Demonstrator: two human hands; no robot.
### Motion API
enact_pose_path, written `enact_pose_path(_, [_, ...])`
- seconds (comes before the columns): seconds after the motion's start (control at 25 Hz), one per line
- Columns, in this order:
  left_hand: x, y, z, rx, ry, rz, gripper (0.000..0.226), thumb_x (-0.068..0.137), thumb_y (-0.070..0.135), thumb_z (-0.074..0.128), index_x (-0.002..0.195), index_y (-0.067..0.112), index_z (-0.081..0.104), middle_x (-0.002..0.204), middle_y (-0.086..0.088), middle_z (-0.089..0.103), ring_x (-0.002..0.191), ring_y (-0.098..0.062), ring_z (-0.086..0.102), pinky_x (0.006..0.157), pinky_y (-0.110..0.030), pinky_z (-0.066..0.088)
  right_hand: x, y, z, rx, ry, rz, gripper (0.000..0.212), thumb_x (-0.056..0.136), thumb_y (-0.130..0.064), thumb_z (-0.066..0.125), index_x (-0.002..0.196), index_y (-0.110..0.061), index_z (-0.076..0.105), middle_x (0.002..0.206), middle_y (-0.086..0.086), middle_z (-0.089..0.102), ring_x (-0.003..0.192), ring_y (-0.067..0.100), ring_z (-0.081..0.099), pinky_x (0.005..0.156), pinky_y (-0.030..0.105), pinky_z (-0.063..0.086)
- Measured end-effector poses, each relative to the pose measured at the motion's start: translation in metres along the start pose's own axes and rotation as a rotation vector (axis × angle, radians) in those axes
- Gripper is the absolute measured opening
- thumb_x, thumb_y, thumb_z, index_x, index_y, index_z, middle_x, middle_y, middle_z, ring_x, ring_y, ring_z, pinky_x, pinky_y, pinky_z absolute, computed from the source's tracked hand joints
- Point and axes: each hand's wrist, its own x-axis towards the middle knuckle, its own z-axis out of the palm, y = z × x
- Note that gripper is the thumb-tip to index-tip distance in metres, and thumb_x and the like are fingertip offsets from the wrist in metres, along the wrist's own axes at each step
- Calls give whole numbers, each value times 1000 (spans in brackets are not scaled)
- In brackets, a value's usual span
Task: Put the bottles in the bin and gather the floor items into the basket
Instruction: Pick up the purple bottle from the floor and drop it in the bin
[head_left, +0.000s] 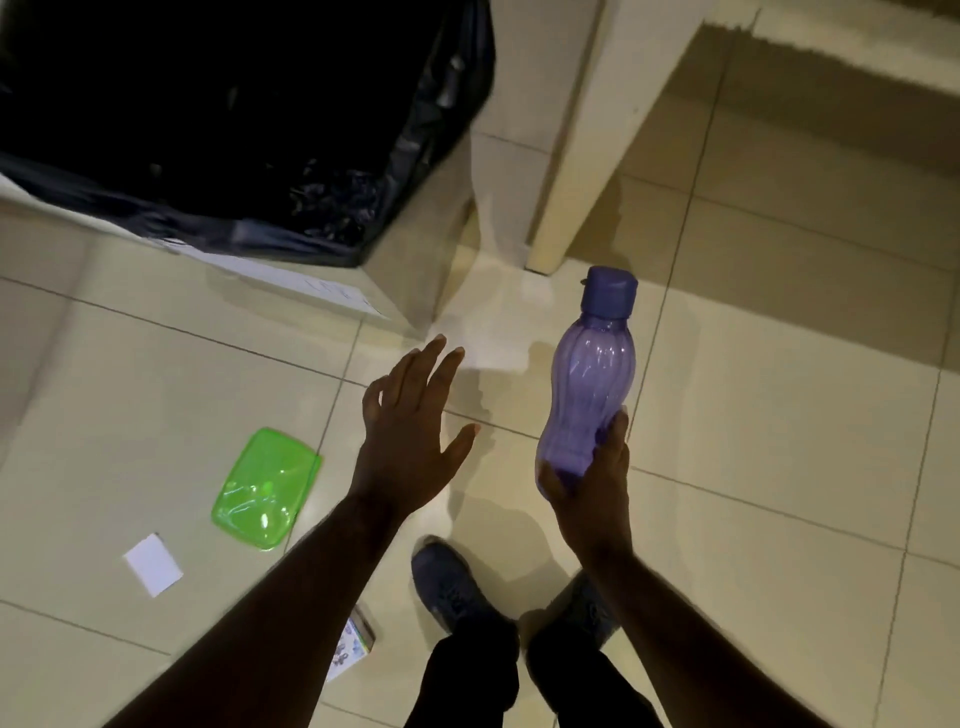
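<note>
Right hand: your right hand (589, 499) grips the lower part of the purple bottle (589, 379), fingers (615, 428) clamped round its base, thumb on the near side.
Purple bottle: you hold it upright in the air above the floor tiles (779, 415), its cap (609, 291) on and pointing away from you; no label or brand can be read on it.
Left hand: your left hand (410, 431) hangs free over the floor, fingers apart and nearly straight, holding nothing.
Bin: the bin (322, 270), lined with a black bag (234, 119), stands ahead to your left, well apart from the bottle; faint marks on its pale side are too blurred to read.
Floor items: a green lid (265, 488) lies left of your left forearm, a white card (153, 564) just beside it, and a small printed packet (353, 644) near your shoes (452, 587); its print is unreadable.
</note>
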Motion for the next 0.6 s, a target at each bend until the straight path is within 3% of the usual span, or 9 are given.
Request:
enact_pose_path(0.16, [-16,-10,-74,-17,125,-33,80,85,53,58,152,25,23,160,1,22,145,-22,25,110,-52,29,-24,-80,0,112,-50,-145,73,80,-22,76,139,-13,33,119,9,54,102,30,61,78,49,59])
enact_pose_path(0.28, [-21,-25,-129,-22,201,-86,81,84,57,55,151,24,23,159,1,25,144,-21,26,110,-48,27,-34,-146,0,104,-37,-184,81,75,-28,79,141,-29,34,125,-5,53,109,15,61,81,35,61])
enact_pose_path(0.44, [-19,-55,-194,8,268,-165,79,85,61,50,149,20,28,157,-4,31,142,-27,32,109,-51,29,-28,-224,5,-25,-50,-279,93,67,-26,83,144,-33,32,128,-10,49,115,15,56,87,37,58])
enact_pose_path(0.6, [-1,-89,-239,34,306,-242,81,85,63,48,149,17,31,158,-4,29,142,-30,32,107,-56,31,-11,-295,26,-168,15,-376,100,62,-28,87,147,-27,33,124,-9,48,108,15,55,81,16,47])
